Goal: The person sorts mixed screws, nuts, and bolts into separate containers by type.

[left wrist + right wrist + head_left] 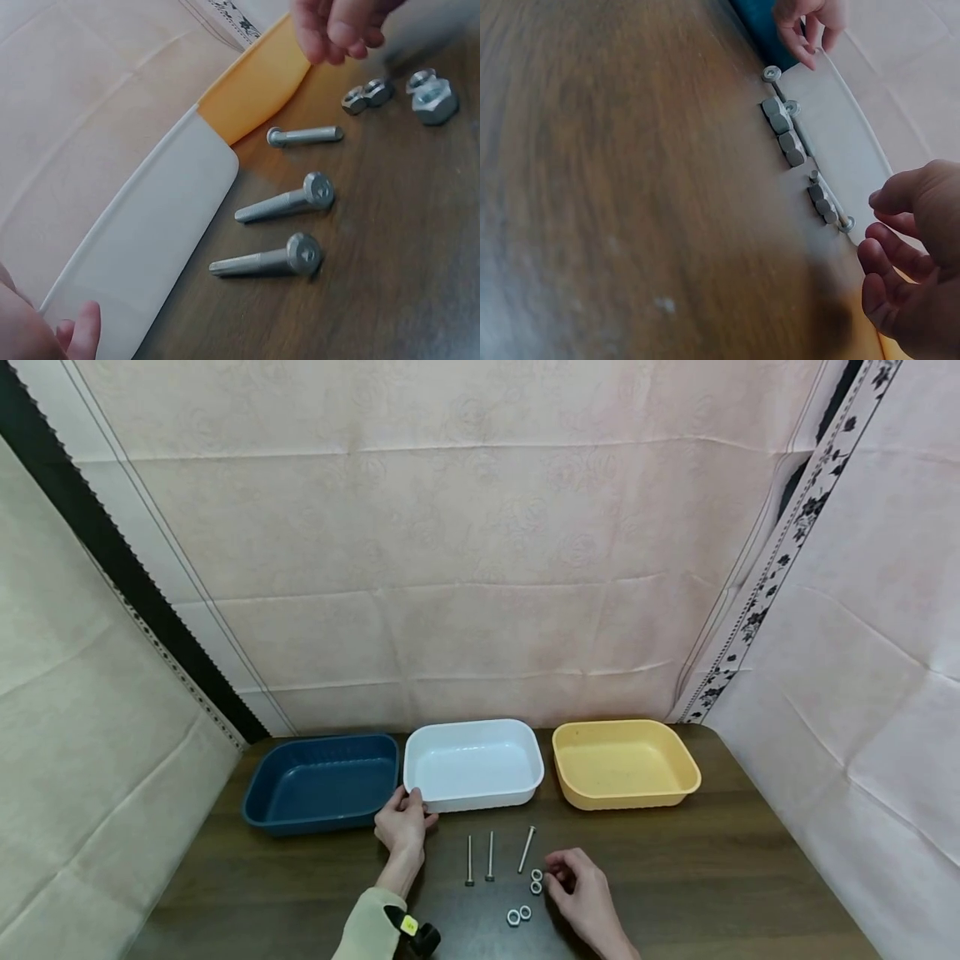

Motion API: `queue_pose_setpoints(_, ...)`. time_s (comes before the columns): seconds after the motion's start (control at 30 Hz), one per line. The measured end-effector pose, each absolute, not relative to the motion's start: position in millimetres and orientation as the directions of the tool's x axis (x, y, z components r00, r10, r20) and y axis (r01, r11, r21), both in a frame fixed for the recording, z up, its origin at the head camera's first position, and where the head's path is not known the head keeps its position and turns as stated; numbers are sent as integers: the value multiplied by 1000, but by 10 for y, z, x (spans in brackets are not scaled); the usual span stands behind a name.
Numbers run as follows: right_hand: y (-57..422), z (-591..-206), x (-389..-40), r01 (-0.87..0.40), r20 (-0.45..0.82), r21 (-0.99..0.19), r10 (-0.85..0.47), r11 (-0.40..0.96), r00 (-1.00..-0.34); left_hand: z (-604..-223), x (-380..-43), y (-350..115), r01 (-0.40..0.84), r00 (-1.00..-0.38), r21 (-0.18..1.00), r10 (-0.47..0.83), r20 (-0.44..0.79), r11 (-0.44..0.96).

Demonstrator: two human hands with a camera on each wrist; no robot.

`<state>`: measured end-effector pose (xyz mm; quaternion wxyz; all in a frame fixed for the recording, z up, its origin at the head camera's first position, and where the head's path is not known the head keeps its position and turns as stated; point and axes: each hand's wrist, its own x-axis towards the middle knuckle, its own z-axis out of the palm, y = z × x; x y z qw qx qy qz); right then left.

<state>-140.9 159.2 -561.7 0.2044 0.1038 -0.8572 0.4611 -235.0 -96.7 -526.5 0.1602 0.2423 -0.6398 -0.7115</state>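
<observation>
My left hand (402,828) pinches the front left corner of the white tray (480,803), with its fingertips at the rim. In front of this tray, three metal bolts (491,857) lie spaced apart on the table; the two left ones have their heads toward me, the right one's head points away. Hex nuts lie in two pairs: one pair (536,887) is right beside the fingertips of my right hand (581,893), the other pair (513,917) nearer to me. The right hand hovers with loosely bent fingers and holds nothing, as the right wrist view shows.
A dark blue tray (322,822) stands left of the white one, and a yellow tray (630,802) stands to its right. All three line the back of the brown wooden table (735,877). Pale cloth (480,568) hangs behind and at both sides.
</observation>
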Motion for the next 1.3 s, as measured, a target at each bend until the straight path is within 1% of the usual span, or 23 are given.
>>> queue_pose_setpoints(0.3, 1622, -5696, -1430, -425, 486, -705, -50, 568, -873, -5233, -2393, -978, -91, -815, 969, -542, -204, -228)
queue_pose_setpoints(0.43, 1629, -5698, -1433, -452, 505, -687, -73, 569, -860, -5219, -2401, -981, -91, -815, 965, -538, -214, -245)
queue_pose_setpoints(0.53, 1624, -5686, -1435, -445, 501, -689, -69, 572, -863, -5215, -2399, -986, -91, -817, 964, -534, -215, -250)
queue_pose_setpoints(0.87, 1545, -5621, -1514, -315, 410, -735, 23, 600, -912, -5210, -2385, -989, -98, -824, 956, -516, -234, -277)
queue_pose_setpoints(1.0, 1521, -5614, -1545, -287, 393, -737, 41, 611, -919, -5207, -2381, -988, -107, -826, 955, -511, -240, -276)
queue_pose_setpoints(1.17, 1457, -5601, -1625, -246, 387, -734, 93, 632, -917, -5211, -2383, -992, -87, -829, 960, -515, -219, -268)
queue_pose_setpoints(1.3, 1381, -5596, -1697, -163, 345, -738, 158, 655, -925, -5222, -2374, -994, -77, -835, 955, -505, -219, -287)
